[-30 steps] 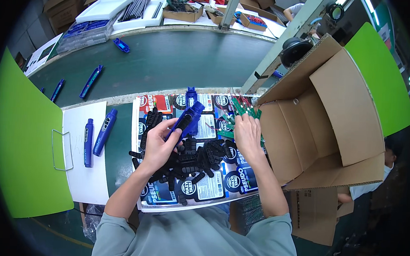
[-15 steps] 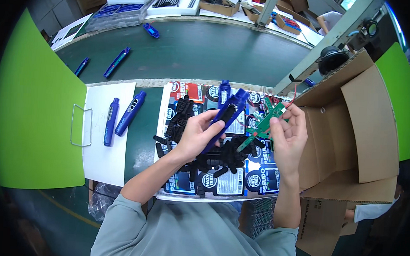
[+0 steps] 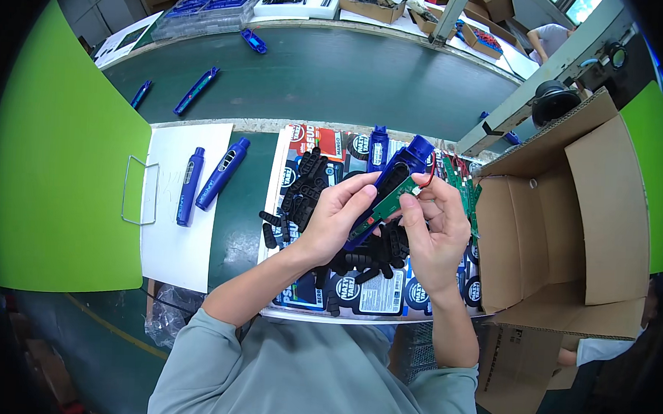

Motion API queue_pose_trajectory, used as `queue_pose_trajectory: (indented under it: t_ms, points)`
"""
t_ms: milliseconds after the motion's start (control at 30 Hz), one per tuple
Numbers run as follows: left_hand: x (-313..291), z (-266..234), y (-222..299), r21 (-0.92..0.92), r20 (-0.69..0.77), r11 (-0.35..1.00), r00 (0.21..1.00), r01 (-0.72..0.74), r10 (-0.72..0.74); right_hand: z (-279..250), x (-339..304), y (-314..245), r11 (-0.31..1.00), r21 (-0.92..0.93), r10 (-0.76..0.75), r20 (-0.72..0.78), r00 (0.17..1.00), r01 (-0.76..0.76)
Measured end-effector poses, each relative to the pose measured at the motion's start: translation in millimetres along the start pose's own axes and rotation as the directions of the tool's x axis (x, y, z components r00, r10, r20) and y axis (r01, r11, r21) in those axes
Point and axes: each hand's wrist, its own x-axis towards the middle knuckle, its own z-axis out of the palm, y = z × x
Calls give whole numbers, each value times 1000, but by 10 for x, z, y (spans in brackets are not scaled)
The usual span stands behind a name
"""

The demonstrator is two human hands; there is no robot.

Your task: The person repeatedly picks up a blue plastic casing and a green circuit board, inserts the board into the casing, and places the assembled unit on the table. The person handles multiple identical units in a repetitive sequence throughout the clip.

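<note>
My left hand [image 3: 337,220] is closed round a long blue plastic casing [image 3: 417,153], tilted and open-faced, its hollow showing dark inside. In my right hand [image 3: 440,238] a narrow green circuit board [image 3: 395,201] with a red wire is pinched between thumb and fingers. The board lies over the casing's hollow; whether it is seated there I cannot tell. Beneath both hands is a heap of small black parts [image 3: 304,195] on a printed sheet [image 3: 372,294]. Another blue casing [image 3: 378,150] lies behind, and several green boards [image 3: 465,194] are to the right.
Two blue pen-shaped devices [image 3: 189,186] lie on white paper [image 3: 174,252] at left, beside a wire stand [image 3: 140,191] and green panel [image 3: 67,166]. An open cardboard box [image 3: 545,231] is at right. Across the back runs a green belt [image 3: 315,73] carrying blue casings [image 3: 197,91].
My right hand has moved left and brought a circuit board from beside the other boards onto the blue casing. My left hand has shifted slightly right with the casing.
</note>
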Motion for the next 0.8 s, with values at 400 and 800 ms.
queue_pose_trajectory:
  t_ms: [400, 800]
  points:
    - [15, -8, -34, -38, 7, 999, 999, 36, -36, -28, 51, -136, 996, -33, 89, 41, 995, -87]
    - [33, 111, -142, -41, 5, 999, 1000, -3, 3, -16, 102, 1, 898, -427, -158, -95, 983, 104]
